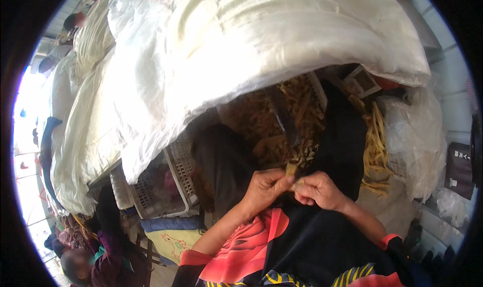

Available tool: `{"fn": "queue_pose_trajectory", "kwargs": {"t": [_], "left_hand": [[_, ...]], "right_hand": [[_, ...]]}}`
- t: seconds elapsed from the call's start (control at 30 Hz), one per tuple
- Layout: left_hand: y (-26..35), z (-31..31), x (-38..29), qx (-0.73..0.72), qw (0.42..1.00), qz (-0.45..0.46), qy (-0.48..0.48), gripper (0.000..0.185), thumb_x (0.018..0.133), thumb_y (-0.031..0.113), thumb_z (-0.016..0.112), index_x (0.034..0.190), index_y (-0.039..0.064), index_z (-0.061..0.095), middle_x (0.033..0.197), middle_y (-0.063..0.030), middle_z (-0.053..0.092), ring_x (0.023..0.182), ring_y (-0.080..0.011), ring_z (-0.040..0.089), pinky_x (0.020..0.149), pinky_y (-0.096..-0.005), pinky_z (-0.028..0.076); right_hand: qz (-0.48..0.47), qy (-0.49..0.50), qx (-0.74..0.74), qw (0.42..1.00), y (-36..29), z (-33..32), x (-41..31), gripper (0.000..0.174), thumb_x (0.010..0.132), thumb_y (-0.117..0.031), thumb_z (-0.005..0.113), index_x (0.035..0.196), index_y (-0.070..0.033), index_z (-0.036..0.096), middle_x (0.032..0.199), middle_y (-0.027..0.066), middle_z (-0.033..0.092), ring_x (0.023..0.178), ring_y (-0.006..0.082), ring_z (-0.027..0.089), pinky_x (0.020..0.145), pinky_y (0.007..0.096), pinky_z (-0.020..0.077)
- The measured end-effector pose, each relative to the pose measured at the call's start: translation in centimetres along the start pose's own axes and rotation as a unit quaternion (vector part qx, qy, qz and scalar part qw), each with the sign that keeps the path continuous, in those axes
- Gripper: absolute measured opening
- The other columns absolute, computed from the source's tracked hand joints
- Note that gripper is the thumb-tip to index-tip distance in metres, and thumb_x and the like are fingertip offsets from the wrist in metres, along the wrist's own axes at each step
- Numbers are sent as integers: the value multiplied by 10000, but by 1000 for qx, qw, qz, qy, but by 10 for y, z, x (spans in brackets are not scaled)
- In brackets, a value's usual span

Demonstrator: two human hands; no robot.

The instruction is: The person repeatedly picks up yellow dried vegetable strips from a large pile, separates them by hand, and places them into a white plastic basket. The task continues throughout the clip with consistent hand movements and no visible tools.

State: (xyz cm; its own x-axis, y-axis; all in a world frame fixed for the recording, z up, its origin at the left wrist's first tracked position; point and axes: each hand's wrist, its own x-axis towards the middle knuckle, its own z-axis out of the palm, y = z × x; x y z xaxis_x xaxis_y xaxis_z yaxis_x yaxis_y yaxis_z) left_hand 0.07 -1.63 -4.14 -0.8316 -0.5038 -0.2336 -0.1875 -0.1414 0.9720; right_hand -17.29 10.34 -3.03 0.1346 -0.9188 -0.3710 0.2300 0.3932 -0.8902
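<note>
My left hand [266, 187] and my right hand [320, 192] meet in front of my body, above my lap. A small yellowish piece [291, 169] sticks up from the pinched fingers of my left hand. My right hand is closed at its lower end, on a pale bit of what looks like the same piece; the fingers hide the rest. Just beyond the hands, between my dark-trousered legs, lies a heap of brownish-yellow pieces [256, 117] in a container with a pale edge [319, 89]. A long dark flat strip [283, 117], perhaps a blade, slants across the heap.
White plastic-covered bulk [264, 42] overhangs the heap. To the left stand a plastic crate [181, 170] and a yellow cloth [175, 241]; a seated person [113, 257] is beyond. Yellow strips [375, 147] hang at right beside a clear plastic bag [415, 136]. A small box [362, 81] sits farther back.
</note>
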Motion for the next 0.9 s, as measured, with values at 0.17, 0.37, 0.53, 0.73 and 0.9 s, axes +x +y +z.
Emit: {"fn": "queue_pose_trajectory", "kwargs": {"t": [0.17, 0.37, 0.53, 0.73, 0.9], "left_hand": [[12, -27, 19, -225, 973, 9, 54, 179, 755, 104, 756, 849, 52, 613, 790, 18, 605, 694, -38, 531, 609, -187, 429], [6, -59, 46, -103, 961, -145, 211, 142, 827, 158, 675, 837, 25, 623, 676, 14, 549, 563, -72, 475, 489, -231, 383], [25, -29, 9, -284, 939, 24, 193, 107, 852, 125, 652, 846, 22, 623, 760, -23, 592, 648, -80, 540, 563, -259, 523], [48, -7, 0, -93, 984, -22, -149, 262, 907, 248, 586, 964, -5, 614, 778, -11, 585, 757, -86, 526, 672, -237, 433], [50, -5, -25, -372, 916, -121, -89, 171, 859, 128, 627, 1002, 35, 613, 671, -5, 548, 559, -61, 443, 481, -206, 331]], "right_hand": [[-191, 105, 276, 936, -67, -33, 20, 270, 845, -157, 545, 624, 0, 546, 529, 61, 519, 423, 74, 401, 390, 225, 302], [2, 240, 64, 969, -74, -52, 69, 371, 903, -231, 526, 577, -65, 466, 528, 1, 462, 459, 84, 393, 452, 237, 308], [-86, 206, -157, 962, -35, -35, 2, 360, 887, -359, 584, 902, -3, 638, 625, 30, 575, 537, 93, 530, 503, 214, 429], [-209, 81, -83, 971, -42, -21, -12, 183, 875, -173, 614, 943, -4, 631, 732, 44, 629, 611, 74, 562, 524, 202, 432], [-244, 385, -50, 889, -66, -6, -24, 105, 875, -100, 564, 800, -62, 626, 653, 41, 589, 568, 97, 550, 496, 248, 439]]}}
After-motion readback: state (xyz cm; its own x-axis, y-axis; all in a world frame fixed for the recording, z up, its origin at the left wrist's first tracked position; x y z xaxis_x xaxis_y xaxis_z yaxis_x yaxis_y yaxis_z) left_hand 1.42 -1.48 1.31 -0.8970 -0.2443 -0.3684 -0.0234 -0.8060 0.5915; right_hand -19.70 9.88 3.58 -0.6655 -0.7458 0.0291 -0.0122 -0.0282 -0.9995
